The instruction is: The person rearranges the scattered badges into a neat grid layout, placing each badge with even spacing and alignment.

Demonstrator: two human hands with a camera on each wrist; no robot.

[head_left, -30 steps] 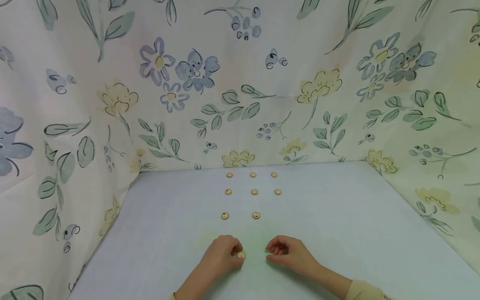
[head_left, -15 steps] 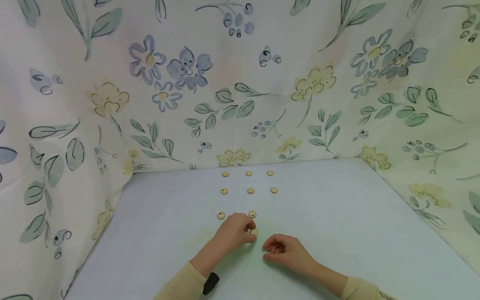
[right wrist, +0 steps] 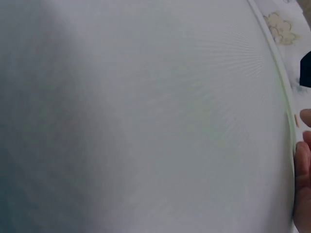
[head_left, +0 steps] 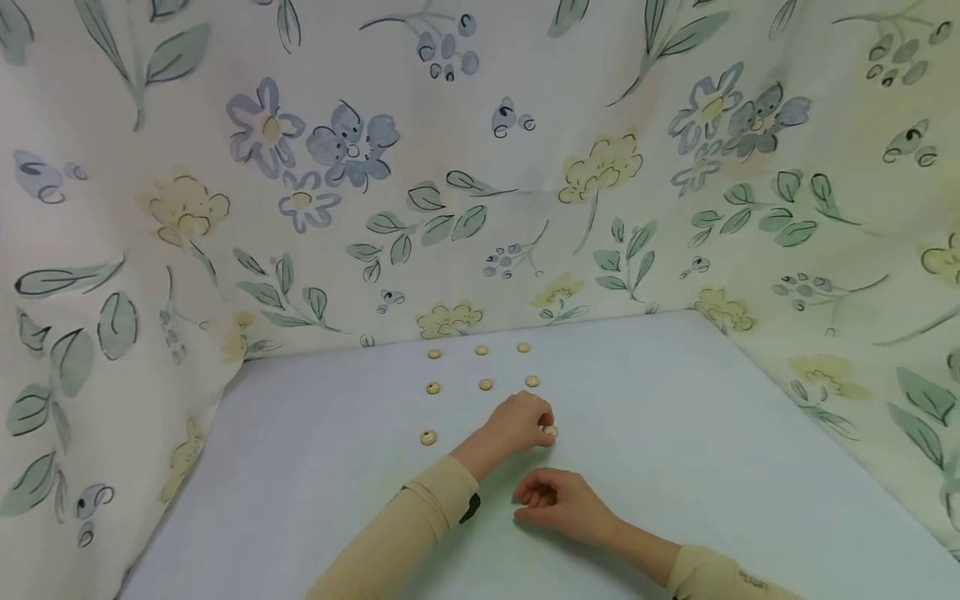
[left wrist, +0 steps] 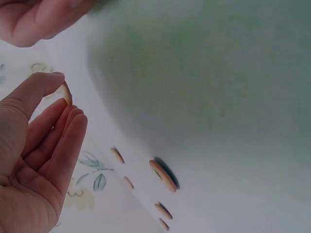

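My left hand [head_left: 513, 425] pinches a small round wooden button [head_left: 551, 431] between thumb and fingertips, above the pale cloth surface. The left wrist view has this button [left wrist: 67, 93] edge-on, held off the cloth at the tips of the left hand [left wrist: 36, 145]. Nearer the body, my right hand [head_left: 566, 504] rests with loosely curled fingers and holds nothing. Only part of the right hand [right wrist: 303, 194] enters the right wrist view, at its right edge. The left hand and forearm hide the cloth beneath them, including part of the front row.
Similar buttons lie in rows: a back row [head_left: 482, 351], a middle row [head_left: 486, 384], and one front-row button [head_left: 427, 437] left of the left forearm. A floral curtain [head_left: 450, 183] encloses the white table surface [head_left: 675, 417] behind and on both sides.
My left hand has carried the pinched button forward and to the right, now beside the front row, its arm covering one front button. The right hand stays put; the head view shifted slightly.
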